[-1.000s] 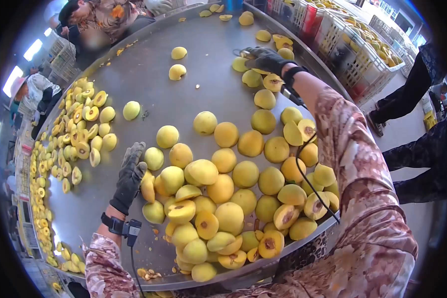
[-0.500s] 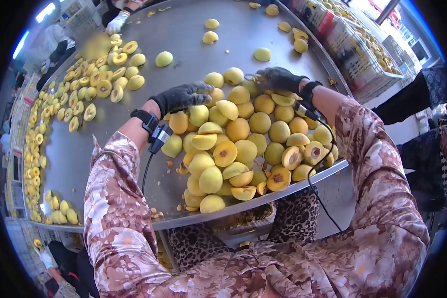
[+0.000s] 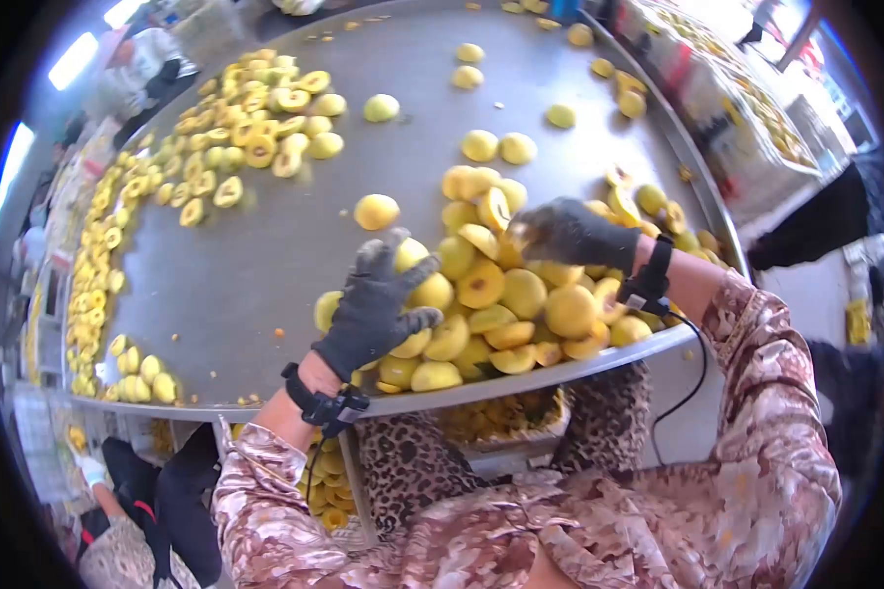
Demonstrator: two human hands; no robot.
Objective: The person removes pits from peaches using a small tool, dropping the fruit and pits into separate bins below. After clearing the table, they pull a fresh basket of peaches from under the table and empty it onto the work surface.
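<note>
A pile of halved yellow fruit (image 3: pixel 523 293) lies near the front edge of the metal table (image 3: pixel 265 275). My left hand (image 3: pixel 375 304), in a dark glove, rests at the pile's left side with its fingers spread around yellow fruit. My right hand (image 3: pixel 575 234), also gloved, is over the upper right part of the pile, its fingers curled down; whether they hold a piece is blurred. One fruit piece (image 3: pixel 376 211) sits apart, just above my left hand. Some halves show orange flesh and a brown hollow, others lie skin side up.
A larger heap of halves (image 3: pixel 260 149) spreads along the table's left side. White crates of fruit (image 3: pixel 746 108) stand beyond the right edge. Below the front edge is a container of fruit pieces (image 3: pixel 506 417). A person with a white glove (image 3: pixel 92 471) is at lower left.
My left hand has moved down onto the pile's left side, its fingers now spread. My right hand has come down over the pile. Pieces have shifted, and the view has turned somewhat.
</note>
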